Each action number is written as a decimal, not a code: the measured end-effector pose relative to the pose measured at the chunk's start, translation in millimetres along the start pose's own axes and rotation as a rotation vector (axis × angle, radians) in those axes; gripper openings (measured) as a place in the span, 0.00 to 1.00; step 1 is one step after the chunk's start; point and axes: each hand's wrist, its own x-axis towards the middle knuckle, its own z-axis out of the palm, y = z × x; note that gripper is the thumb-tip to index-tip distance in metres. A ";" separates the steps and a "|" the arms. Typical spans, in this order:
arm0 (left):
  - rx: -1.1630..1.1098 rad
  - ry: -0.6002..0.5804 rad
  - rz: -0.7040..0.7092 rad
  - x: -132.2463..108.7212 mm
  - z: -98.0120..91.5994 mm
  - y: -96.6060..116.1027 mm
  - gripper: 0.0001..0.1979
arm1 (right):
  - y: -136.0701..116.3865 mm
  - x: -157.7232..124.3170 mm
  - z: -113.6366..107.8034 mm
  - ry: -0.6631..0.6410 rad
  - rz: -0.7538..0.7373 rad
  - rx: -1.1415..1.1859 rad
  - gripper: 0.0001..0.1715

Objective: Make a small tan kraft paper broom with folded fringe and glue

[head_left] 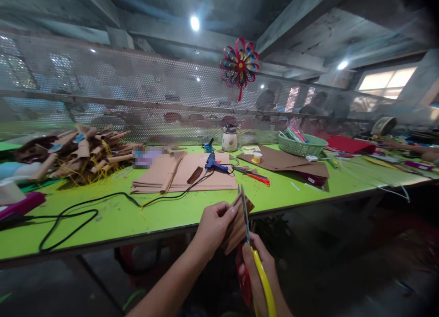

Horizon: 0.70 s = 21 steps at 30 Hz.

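My left hand [215,223] pinches a piece of brown striped paper [236,232], thumb on top, just off the table's front edge. In my right hand [262,262] is a pair of scissors [263,280] with one yellow and one red handle. Their blades point up and away from me and lie along the paper; whether they are cutting into it I cannot tell. Beyond my hands, a blue glue gun [216,163] rests by a stack of brown paper sheets [154,171]. A small folded brown strip [195,175] lies on that stack.
On the green table [113,225] a black cable [92,197] loops at the left. A heap of brown paper rolls [82,148] stands behind it. Further back are a white jar [229,139], a green basket [302,145] and orange-handled scissors [259,178]. A paper flower [240,65] hangs above.
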 end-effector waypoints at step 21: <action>-0.015 -0.013 -0.019 -1.2 -0.4 -4.4 0.16 | 2.2 2.7 -4.9 -0.061 0.039 -0.008 0.31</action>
